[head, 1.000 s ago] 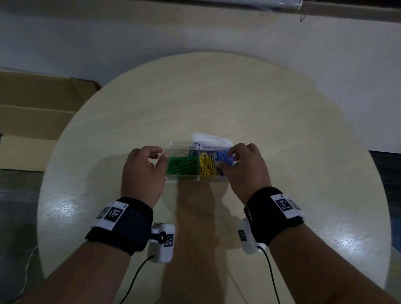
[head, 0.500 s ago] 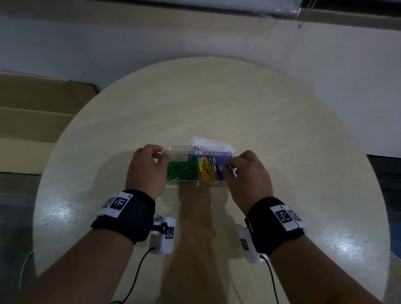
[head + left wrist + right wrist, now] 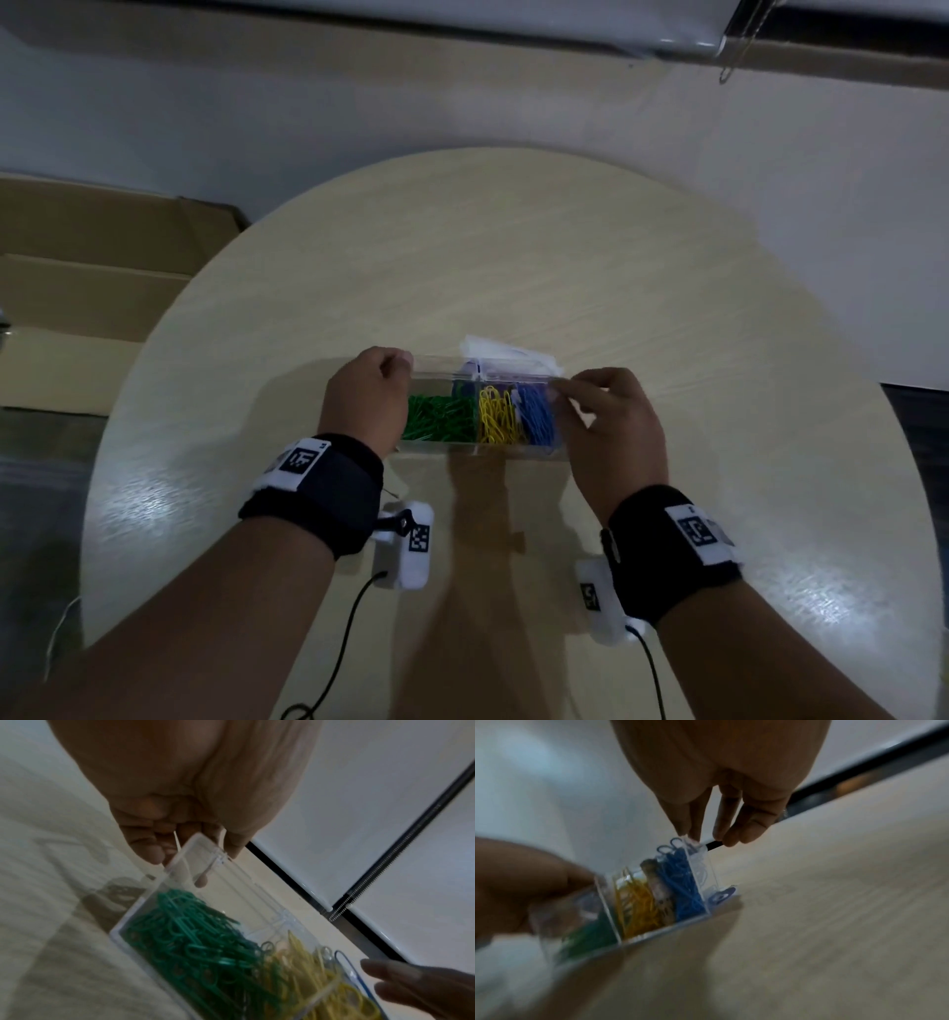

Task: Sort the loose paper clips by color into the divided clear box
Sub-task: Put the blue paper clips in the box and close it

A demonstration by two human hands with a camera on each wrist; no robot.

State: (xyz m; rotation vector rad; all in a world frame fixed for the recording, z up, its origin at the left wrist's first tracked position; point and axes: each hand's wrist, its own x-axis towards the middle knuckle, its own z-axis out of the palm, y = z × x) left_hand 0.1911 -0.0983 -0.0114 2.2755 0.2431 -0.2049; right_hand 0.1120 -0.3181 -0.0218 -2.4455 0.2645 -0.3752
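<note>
The divided clear box (image 3: 482, 411) sits on the round desk (image 3: 513, 267), holding green paper clips (image 3: 439, 417), yellow paper clips (image 3: 497, 415) and blue paper clips (image 3: 536, 419) in separate compartments. The left hand (image 3: 367, 401) pinches the box's left end, and the right hand (image 3: 611, 426) pinches its right end.

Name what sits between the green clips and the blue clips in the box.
The yellow clips fill the compartment between the green clips and the blue clips of the clear box, plainest in the head view.
</note>
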